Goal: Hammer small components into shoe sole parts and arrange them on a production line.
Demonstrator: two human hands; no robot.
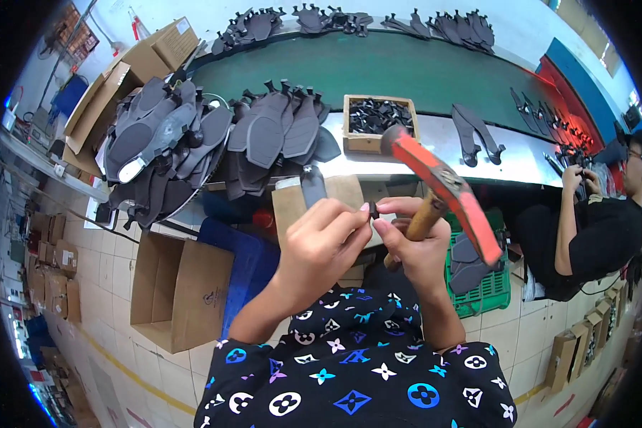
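Observation:
Both of my hands meet at chest height over the work stand. My left hand point(324, 239) is closed in a pinch on a small black piece point(373, 210) that looks like a shoe heel. My right hand point(419, 246) touches the same piece with thumb and forefinger. Its other fingers wrap the wooden handle of a hammer point(446, 184), whose worn red head points up and to the right. Just beyond my left hand, a dark shoe sole point(312, 187) rests on the brown-covered stand point(346, 188).
Behind my hands, a wooden box point(366, 143) holds many small black heels beside a green conveyor belt point(307, 64). Piled soles point(271, 132) lie left. A green crate point(486, 289) and a seated co-worker point(592, 228) are at right. An open carton point(182, 292) stands lower left.

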